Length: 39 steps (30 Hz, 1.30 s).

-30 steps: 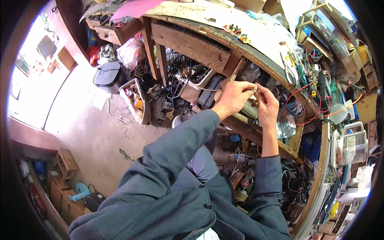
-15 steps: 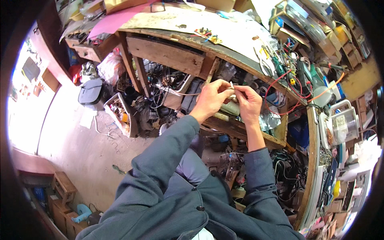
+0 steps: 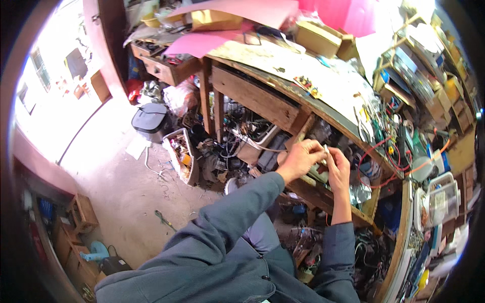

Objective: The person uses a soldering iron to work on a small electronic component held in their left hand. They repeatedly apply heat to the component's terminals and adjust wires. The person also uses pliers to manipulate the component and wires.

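Note:
My left hand [image 3: 302, 160] is closed in a pinch, and a thin pale cable [image 3: 270, 149] runs out from it to the left. Thumb and fingers of my right hand [image 3: 339, 170] are pressed together at a small white piece [image 3: 326, 149], whose kind is too small to make out. The fingertips of both hands nearly meet around this piece. Both hands hover over an open, cluttered drawer [image 3: 323, 199] under the workbench [image 3: 273, 63].
Pliers [image 3: 365, 123] and red and orange wires [image 3: 376, 186] crowd the bench's right end. A clear plastic container [image 3: 440, 206] stands at the right. On the floor are a black bin [image 3: 150, 121] and a filled white box [image 3: 183, 156]. Tangled cables lie beneath the bench.
The view has swung left, so the bench and both hands appear farther right and lower. My hands stay together at the white piece, still pinching.

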Each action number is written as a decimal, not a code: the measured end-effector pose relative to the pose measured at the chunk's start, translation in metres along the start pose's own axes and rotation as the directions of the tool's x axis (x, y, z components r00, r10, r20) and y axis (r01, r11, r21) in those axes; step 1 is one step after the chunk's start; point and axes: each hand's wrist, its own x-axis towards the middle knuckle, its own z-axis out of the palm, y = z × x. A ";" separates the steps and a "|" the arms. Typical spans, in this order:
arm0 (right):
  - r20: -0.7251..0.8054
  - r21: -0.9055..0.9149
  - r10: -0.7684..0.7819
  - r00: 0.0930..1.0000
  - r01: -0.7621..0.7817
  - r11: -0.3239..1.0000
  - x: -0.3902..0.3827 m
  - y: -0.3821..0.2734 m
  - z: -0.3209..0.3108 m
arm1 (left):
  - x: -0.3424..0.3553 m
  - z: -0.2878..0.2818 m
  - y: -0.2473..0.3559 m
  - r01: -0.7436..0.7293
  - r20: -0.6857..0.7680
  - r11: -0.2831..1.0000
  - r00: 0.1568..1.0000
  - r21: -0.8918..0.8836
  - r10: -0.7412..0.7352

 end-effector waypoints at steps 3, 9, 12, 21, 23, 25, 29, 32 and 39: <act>-0.011 -0.023 -0.002 1.000 0.001 1.000 -0.005 -0.006 -0.003 | -0.001 0.001 0.010 0.083 0.063 0.994 0.995 -0.067 -0.079; -0.067 -0.149 0.008 0.998 -0.018 0.989 -0.003 0.005 -0.011 | -0.005 0.000 0.020 0.114 0.032 0.992 0.993 0.050 -0.115; -0.077 -0.126 0.000 0.997 -0.009 0.992 -0.003 0.007 -0.015 | -0.007 0.001 0.024 0.097 -0.024 0.991 0.995 0.088 -0.096; -0.095 0.012 -0.022 0.995 0.023 1.000 0.000 0.007 -0.014 | -0.007 0.001 0.016 -0.033 -0.026 0.935 0.999 0.353 0.045; -0.125 0.021 -0.052 0.991 0.055 0.998 -0.009 0.010 -0.024 | -0.010 0.011 0.020 -0.009 0.020 0.927 1.000 0.374 0.001; -0.164 -0.193 -0.109 0.980 0.077 0.978 -0.003 0.012 -0.026 | -0.008 0.008 0.015 -0.028 0.019 0.915 1.000 0.402 0.023; -0.170 -0.025 -0.126 0.977 0.124 0.992 0.003 0.008 -0.012 | -0.007 -0.007 0.013 -0.147 0.119 0.809 0.988 0.569 0.096; -0.260 0.175 -0.006 0.966 0.054 0.983 0.004 0.015 -0.014 | -0.014 -0.006 0.022 -0.128 0.192 0.707 0.981 0.696 -0.012; -0.360 0.046 -0.028 0.933 0.048 0.998 0.023 -0.019 -0.040 | -0.017 -0.008 0.019 -0.155 0.282 0.769 0.959 0.620 -0.034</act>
